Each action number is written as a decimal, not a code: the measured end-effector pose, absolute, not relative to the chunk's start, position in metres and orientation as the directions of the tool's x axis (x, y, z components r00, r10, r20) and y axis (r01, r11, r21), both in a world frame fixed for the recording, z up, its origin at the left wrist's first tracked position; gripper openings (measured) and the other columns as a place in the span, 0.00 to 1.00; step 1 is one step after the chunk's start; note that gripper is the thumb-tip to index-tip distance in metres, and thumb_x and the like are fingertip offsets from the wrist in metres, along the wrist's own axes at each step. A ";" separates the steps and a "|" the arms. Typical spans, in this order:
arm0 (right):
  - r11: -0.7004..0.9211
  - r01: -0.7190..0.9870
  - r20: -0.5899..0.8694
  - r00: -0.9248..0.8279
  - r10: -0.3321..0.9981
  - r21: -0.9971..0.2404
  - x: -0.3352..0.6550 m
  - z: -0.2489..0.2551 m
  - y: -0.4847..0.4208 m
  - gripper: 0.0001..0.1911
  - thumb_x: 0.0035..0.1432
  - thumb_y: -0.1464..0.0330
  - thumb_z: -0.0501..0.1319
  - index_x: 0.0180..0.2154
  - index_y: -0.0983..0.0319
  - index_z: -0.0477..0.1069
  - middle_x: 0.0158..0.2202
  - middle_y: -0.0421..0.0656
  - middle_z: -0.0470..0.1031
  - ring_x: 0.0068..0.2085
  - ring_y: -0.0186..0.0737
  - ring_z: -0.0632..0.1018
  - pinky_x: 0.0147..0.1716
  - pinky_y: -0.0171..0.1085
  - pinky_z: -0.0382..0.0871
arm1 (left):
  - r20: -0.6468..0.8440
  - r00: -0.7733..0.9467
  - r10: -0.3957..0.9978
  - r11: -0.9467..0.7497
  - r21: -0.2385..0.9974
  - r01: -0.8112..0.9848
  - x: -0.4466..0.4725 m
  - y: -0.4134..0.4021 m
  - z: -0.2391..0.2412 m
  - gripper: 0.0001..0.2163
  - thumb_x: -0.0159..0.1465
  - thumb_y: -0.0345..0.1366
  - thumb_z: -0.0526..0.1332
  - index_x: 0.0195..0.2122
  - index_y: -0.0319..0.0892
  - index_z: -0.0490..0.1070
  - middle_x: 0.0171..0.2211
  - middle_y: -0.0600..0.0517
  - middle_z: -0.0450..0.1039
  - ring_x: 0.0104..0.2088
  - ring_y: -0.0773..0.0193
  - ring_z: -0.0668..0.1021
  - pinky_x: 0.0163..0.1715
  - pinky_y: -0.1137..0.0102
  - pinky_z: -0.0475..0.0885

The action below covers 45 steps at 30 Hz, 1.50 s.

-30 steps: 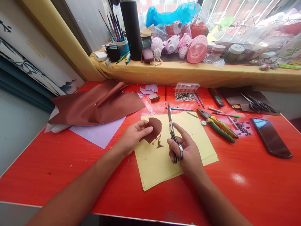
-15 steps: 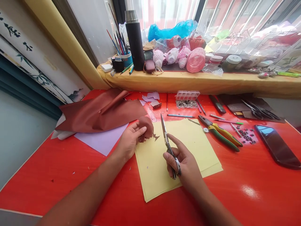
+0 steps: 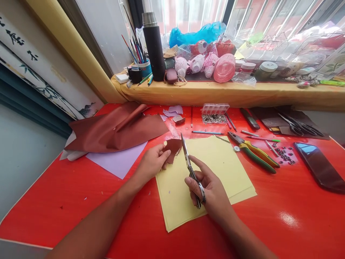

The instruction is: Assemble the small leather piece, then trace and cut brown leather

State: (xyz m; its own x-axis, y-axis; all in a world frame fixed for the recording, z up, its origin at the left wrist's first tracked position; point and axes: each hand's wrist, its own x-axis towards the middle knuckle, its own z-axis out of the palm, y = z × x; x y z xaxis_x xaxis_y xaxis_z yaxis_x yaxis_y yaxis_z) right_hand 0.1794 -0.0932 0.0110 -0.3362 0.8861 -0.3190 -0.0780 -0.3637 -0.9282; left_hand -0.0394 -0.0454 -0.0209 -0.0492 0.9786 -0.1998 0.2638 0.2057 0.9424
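Note:
Between the thumb and fingers of my left hand is a small piece of brown leather-like material, held up over the left part of the yellow paper. My right hand grips a pair of metal scissors, its index finger stretched along them. The blades point up and away from me and look closed or nearly so. Their tips are close beside the right edge of the brown piece; whether they touch it I cannot tell.
A large brown sheet lies over lilac paper at left. On the right are pliers, a phone, black-handled scissors and small dark fasteners. A compartment box stands behind; a thermos is on the sill.
The brown piece has turned in my left hand and shifted right, nearer the scissor blades. My right hand and the scissors have moved slightly left. The ragged dangling scrap is less visible.

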 end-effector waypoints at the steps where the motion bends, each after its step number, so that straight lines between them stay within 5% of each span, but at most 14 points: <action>1: -0.363 -0.079 -0.318 -0.335 0.887 -0.929 0.179 0.012 -0.094 0.45 0.61 0.51 0.71 0.71 0.59 0.61 0.25 0.30 0.60 0.19 0.32 0.68 0.18 0.34 0.62 | -0.202 -0.040 0.979 0.206 0.954 0.220 -0.039 -0.044 -0.021 0.12 0.66 0.46 0.67 0.40 0.43 0.73 0.20 0.57 0.72 0.19 0.66 0.73 0.19 0.73 0.64; 5: -0.362 -0.075 -0.315 -0.347 0.883 -0.929 0.179 0.012 -0.095 0.43 0.61 0.52 0.71 0.72 0.59 0.61 0.26 0.30 0.61 0.19 0.32 0.69 0.19 0.34 0.62 | -0.176 -0.046 0.983 0.173 0.982 -0.069 -0.038 -0.039 -0.019 0.15 0.63 0.47 0.71 0.34 0.42 0.71 0.23 0.55 0.72 0.21 0.68 0.74 0.21 0.74 0.67; 12: -0.385 -0.072 -0.321 -0.425 0.846 -0.920 0.180 0.002 -0.095 0.46 0.60 0.50 0.71 0.72 0.55 0.59 0.28 0.31 0.64 0.17 0.33 0.72 0.18 0.35 0.64 | -0.257 -0.153 0.954 0.176 0.897 -0.406 -0.038 -0.036 -0.013 0.17 0.54 0.40 0.78 0.39 0.41 0.74 0.35 0.52 0.80 0.31 0.68 0.78 0.31 0.73 0.75; 17: -0.389 -0.058 -0.328 -0.432 0.840 -0.919 0.179 0.000 -0.096 0.45 0.60 0.50 0.71 0.72 0.54 0.59 0.29 0.31 0.65 0.18 0.33 0.74 0.18 0.35 0.66 | -0.241 -0.147 0.959 0.164 0.900 -0.404 -0.040 -0.036 -0.014 0.17 0.58 0.42 0.76 0.44 0.39 0.77 0.41 0.46 0.82 0.36 0.63 0.82 0.36 0.70 0.75; 24: -0.397 -0.031 -0.344 -0.443 0.828 -0.917 0.178 0.000 -0.097 0.46 0.59 0.50 0.71 0.73 0.54 0.59 0.31 0.33 0.69 0.18 0.34 0.74 0.19 0.37 0.66 | -0.130 -0.190 0.973 0.078 0.963 -0.258 -0.042 -0.036 -0.013 0.14 0.62 0.44 0.71 0.40 0.40 0.73 0.30 0.52 0.78 0.26 0.67 0.77 0.28 0.71 0.68; 37: -0.445 -0.071 -0.340 -0.544 0.767 -0.893 0.172 0.001 -0.105 0.45 0.57 0.53 0.75 0.70 0.55 0.63 0.28 0.31 0.60 0.20 0.28 0.64 0.18 0.32 0.56 | -0.096 -0.372 0.923 -0.016 0.958 -0.288 -0.044 -0.033 -0.014 0.21 0.63 0.51 0.71 0.37 0.46 0.58 0.24 0.59 0.75 0.22 0.67 0.77 0.24 0.72 0.67; 45: -0.412 -0.060 -0.305 -0.577 0.758 -0.909 0.174 0.001 -0.107 0.45 0.58 0.52 0.74 0.71 0.53 0.62 0.29 0.32 0.60 0.22 0.29 0.63 0.20 0.33 0.55 | -0.079 -0.397 0.914 -0.040 0.958 -0.284 -0.043 -0.034 -0.011 0.20 0.64 0.49 0.70 0.37 0.46 0.59 0.25 0.59 0.74 0.23 0.68 0.77 0.25 0.72 0.69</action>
State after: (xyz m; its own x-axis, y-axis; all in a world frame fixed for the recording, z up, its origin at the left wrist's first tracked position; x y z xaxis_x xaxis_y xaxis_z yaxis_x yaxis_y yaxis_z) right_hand 0.1739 -0.1070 0.0012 -0.5771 0.7575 -0.3051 -0.0597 -0.4117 -0.9094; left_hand -0.0428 -0.0342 -0.0105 -0.3973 0.9142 -0.0793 -0.2844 -0.0405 0.9579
